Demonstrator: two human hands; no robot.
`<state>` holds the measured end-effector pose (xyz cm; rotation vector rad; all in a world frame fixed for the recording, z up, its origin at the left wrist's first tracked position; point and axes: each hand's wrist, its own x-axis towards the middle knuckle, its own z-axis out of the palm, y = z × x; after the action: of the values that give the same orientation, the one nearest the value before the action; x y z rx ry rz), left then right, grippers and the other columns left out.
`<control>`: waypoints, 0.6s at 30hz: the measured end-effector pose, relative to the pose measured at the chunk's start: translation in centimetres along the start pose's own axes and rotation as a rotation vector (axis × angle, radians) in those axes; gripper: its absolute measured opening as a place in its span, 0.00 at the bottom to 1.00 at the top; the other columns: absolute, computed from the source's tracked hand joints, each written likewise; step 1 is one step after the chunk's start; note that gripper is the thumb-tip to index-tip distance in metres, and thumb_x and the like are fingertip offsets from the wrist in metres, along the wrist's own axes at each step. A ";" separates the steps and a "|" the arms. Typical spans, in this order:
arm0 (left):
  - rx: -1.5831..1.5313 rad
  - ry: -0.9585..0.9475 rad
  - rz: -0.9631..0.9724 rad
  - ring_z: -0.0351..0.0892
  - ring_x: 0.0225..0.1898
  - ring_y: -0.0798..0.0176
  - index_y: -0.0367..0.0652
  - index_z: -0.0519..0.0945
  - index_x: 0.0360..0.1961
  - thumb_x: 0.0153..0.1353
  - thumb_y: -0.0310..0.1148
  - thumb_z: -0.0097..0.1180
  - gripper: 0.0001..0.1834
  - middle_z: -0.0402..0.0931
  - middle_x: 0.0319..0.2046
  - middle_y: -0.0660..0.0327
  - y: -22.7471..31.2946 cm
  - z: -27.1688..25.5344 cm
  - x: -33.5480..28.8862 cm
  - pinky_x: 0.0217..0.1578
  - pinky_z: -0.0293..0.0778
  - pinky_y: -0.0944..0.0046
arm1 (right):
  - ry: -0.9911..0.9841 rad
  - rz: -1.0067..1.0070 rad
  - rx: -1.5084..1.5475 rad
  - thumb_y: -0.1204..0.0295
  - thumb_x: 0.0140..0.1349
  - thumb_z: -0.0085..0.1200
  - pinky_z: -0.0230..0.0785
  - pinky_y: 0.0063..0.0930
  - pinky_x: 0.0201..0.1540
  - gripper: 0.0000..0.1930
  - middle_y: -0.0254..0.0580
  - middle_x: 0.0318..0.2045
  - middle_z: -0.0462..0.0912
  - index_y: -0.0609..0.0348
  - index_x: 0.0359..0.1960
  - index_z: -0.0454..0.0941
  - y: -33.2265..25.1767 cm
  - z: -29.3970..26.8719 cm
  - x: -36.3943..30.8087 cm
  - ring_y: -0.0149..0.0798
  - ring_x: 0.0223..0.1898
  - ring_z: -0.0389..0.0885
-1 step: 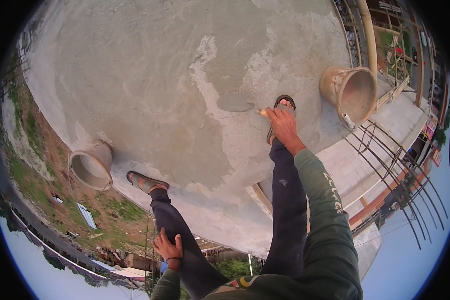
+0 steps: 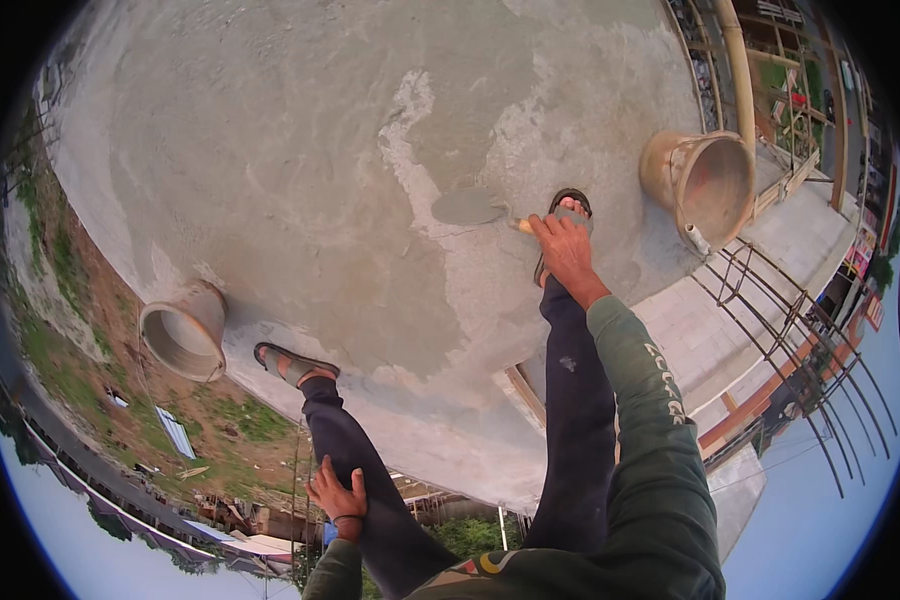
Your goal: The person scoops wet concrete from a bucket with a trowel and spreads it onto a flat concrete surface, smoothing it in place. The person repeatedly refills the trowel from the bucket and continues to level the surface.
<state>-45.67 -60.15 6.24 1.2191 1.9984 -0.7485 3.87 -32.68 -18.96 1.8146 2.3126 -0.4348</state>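
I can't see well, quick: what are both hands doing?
Left hand: holds nothing, resting on the left thigh.
Right hand: closed on the trowel, its blade on the wet cement.

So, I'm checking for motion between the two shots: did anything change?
Nothing visibly changed. The right hand grips the trowel flat on the wet cement slab, the left hand rests on the left leg, and both buckets sit where they were.
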 end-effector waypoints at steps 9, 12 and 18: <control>-0.025 0.037 0.009 0.69 0.60 0.46 0.43 0.65 0.68 0.64 0.60 0.51 0.40 0.71 0.55 0.49 0.1 1.1 0.6 0.70 0.42 0.34 | 0.104 0.311 0.224 0.70 0.59 0.59 0.72 0.48 0.42 0.18 0.46 0.41 0.80 0.51 0.53 0.76 1.9 3.7 1.2 0.54 0.43 0.80; -0.044 0.022 -0.001 0.69 0.61 0.45 0.43 0.65 0.68 0.63 0.60 0.51 0.40 0.71 0.55 0.49 0.2 1.0 0.6 0.70 0.42 0.33 | -0.175 0.617 0.605 0.68 0.61 0.57 0.72 0.53 0.48 0.19 0.58 0.42 0.82 0.55 0.53 0.73 -2.4 5.6 -1.4 0.64 0.46 0.80; -0.045 0.047 0.007 0.67 0.63 0.45 0.43 0.65 0.68 0.63 0.61 0.51 0.41 0.70 0.57 0.49 0.0 1.2 0.5 0.70 0.42 0.33 | -0.249 0.779 0.560 0.66 0.64 0.55 0.69 0.60 0.44 0.17 0.64 0.38 0.82 0.60 0.50 0.69 -11.1 5.0 -6.0 0.66 0.42 0.81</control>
<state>-45.52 -60.80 5.04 1.2268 2.0370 -0.6745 -5.68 -42.24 -20.43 2.5164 1.2278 -1.1442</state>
